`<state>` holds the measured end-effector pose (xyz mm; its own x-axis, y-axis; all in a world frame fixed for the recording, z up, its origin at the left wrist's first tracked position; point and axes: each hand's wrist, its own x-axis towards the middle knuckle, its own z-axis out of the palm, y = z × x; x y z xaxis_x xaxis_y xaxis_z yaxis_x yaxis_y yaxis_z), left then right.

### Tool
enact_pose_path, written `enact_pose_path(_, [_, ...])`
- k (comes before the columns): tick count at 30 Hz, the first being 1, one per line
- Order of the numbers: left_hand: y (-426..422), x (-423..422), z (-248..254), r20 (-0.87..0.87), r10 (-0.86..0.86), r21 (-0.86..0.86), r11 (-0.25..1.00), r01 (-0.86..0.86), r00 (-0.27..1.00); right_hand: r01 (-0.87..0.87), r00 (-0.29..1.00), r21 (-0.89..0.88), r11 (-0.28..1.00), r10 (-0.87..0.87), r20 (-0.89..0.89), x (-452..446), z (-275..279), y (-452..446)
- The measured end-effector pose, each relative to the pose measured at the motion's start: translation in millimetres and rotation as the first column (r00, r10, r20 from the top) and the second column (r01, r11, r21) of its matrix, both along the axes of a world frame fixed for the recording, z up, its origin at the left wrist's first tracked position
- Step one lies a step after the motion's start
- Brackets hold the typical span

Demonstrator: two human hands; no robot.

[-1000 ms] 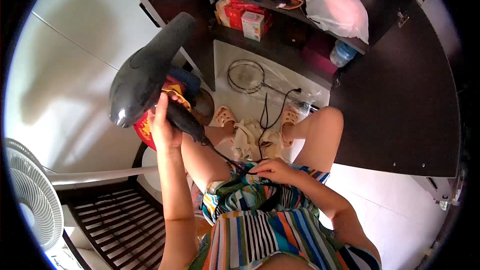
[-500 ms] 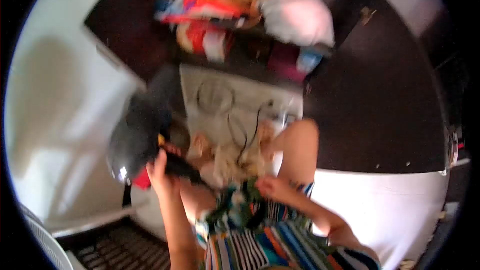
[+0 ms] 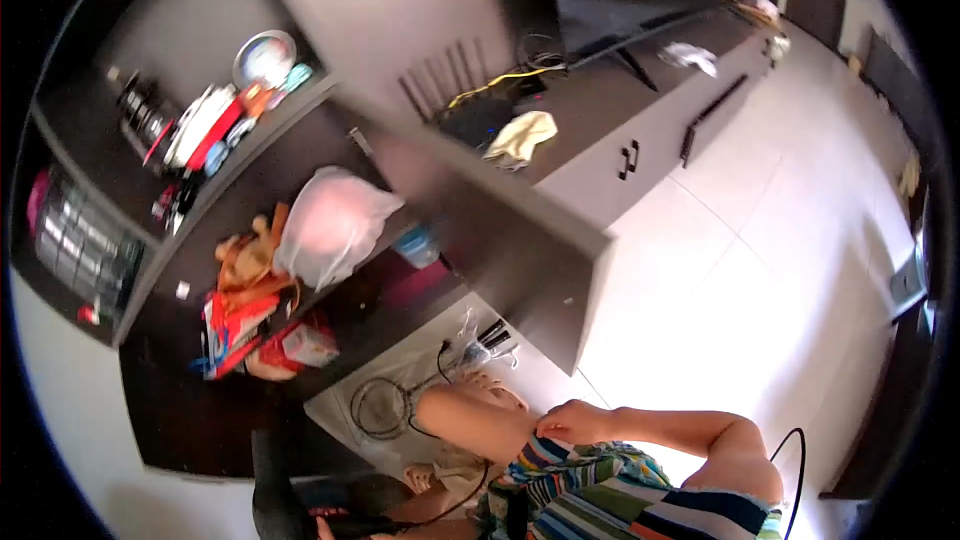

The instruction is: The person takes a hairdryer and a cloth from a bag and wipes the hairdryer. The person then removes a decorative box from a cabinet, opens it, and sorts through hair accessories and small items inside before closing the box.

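Note:
My left hand (image 3: 326, 529) is at the bottom edge, mostly cut off, with its visible fingers closed on a black hair dryer (image 3: 272, 493). Part of the dryer lies outside the view, and a thin black cord (image 3: 462, 506) curves away from it past my leg. My right hand (image 3: 580, 424) rests at my raised knee, fingers curled on the hem of the striped garment (image 3: 600, 475) I wear. What lies under those fingers, other than cloth, is hidden.
Ahead is a dark open shelf unit (image 3: 480, 230) holding a white plastic bag (image 3: 335, 225), a brown soft toy (image 3: 247, 258) and a blue-lidded tub (image 3: 416, 246). A coiled black cable (image 3: 378, 408) and black plugs (image 3: 492, 333) lie by my feet. A TV cabinet (image 3: 590, 178) stands beyond.
My view has swung right, bringing the TV cabinet and tiled floor in. My right hand has moved from my lap to the hem at my knee. The left hand keeps its hold.

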<state>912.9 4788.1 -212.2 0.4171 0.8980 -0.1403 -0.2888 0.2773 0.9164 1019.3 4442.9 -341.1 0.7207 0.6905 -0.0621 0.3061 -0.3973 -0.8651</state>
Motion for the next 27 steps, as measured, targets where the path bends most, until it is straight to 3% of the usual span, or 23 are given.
enact_pose_path(2, [6.3, 3.7, -3.2, -0.038, -0.023, 0.085, 0.996, 0.026, 0.999, 0.027, 0.997, -0.084, 0.996, -0.033, -0.070, 5.1, 5.1, -20.3])
enact_pose_path(6, [41.8, 2.8, -20.5, -0.051, -0.179, -0.061, 0.983, 0.176, 0.983, 0.016, 0.997, -0.244, 0.970, -0.034, -0.071, 16.8, -38.5, -68.0])
enact_pose_path(8, [37.5, 12.2, -20.2, -0.038, -0.161, -0.018, 0.987, 0.160, 0.986, 0.028, 0.978, -0.350, 0.936, 0.047, 0.205, 47.7, -78.0, -102.7])
enact_pose_path(9, [30.8, 17.0, -16.1, -0.027, -0.144, 0.005, 0.990, 0.144, 0.989, 0.130, 0.969, -0.434, 0.892, -0.023, 0.245, 76.2, -65.5, -119.3])
enact_pose_path(10, [23.6, 23.4, -12.3, -0.035, -0.156, 0.016, 0.988, 0.156, 0.987, 0.343, 0.929, -0.335, 0.878, -0.266, 0.256, 108.6, -53.6, -133.8])
enact_pose_path(11, [8.6, 33.7, -2.8, -0.046, -0.162, 0.025, 0.986, 0.163, 0.986, 0.538, 0.810, -0.264, 0.801, -0.403, 0.426, 146.0, -28.7, -141.0])
enact_pose_path(12, [0.9, 34.8, 2.0, -0.057, -0.164, 0.033, 0.986, 0.166, 0.985, 0.689, 0.676, -0.082, 0.720, -0.599, 0.429, 185.1, -10.1, -143.2])
enact_pose_path(14, [49.5, 24.8, -43.4, 0.034, -0.191, -0.014, 0.981, 0.192, 0.981, 0.740, 0.501, 0.230, 0.632, -0.746, 0.438, 267.8, 18.8, -136.8])
enact_pose_path(15, [49.8, 28.4, -45.6, -0.006, -0.174, 0.081, 0.981, 0.174, 0.985, 0.757, 0.529, 0.164, 0.633, -0.740, 0.415, 304.6, 39.7, -129.9])
enact_pose_path(16, [33.1, 29.6, -27.7, -0.010, -0.225, 0.113, 0.968, 0.225, 0.974, 0.765, 0.466, 0.215, 0.607, -0.752, 0.467, 344.1, 43.2, -122.4])
enact_pose_path(17, [13.8, 39.2, -17.6, -0.005, -0.149, 0.138, 0.979, 0.148, 0.989, 0.813, 0.400, 0.104, 0.573, -0.679, 0.616, 376.8, 54.3, -111.0])
enact_pose_path(18, [-13.1, 51.0, 6.0, -0.002, 0.048, 0.173, 0.984, -0.047, 0.999, 0.794, 0.492, 0.035, 0.607, -0.675, 0.549, 416.9, 44.7, -108.0])
enact_pose_path(19, [-1.3, 42.2, 0.1, 0.049, -0.084, 0.239, 0.969, 0.070, 0.995, 0.782, 0.553, -0.069, 0.619, -0.639, 0.535, 439.9, 40.3, -100.7])
enact_pose_path(20, [-7.6, 38.5, 8.3, 0.016, 0.025, 0.185, 0.982, -0.028, 1.000, 0.773, 0.595, -0.168, 0.612, -0.607, 0.527, 449.6, 34.7, -92.4])
enact_pose_path(22, [-7.2, 28.8, 3.0, 0.010, 0.022, 0.259, 0.966, -0.024, 1.000, 0.770, 0.619, -0.264, 0.580, -0.582, 0.527, 459.9, 19.3, -90.3])
enact_pose_path(24, [-15.9, 25.3, 8.5, -0.034, -0.005, 0.292, 0.956, 0.015, 0.999, 0.779, 0.612, -0.273, 0.564, -0.590, 0.527, 459.1, 10.4, -92.7])
enact_pose_path(27, [-11.5, 22.2, -8.6, -0.106, 0.125, 0.328, 0.941, -0.084, 0.987, 0.797, 0.578, -0.191, 0.572, -0.635, 0.512, 443.0, 5.5, -100.0])
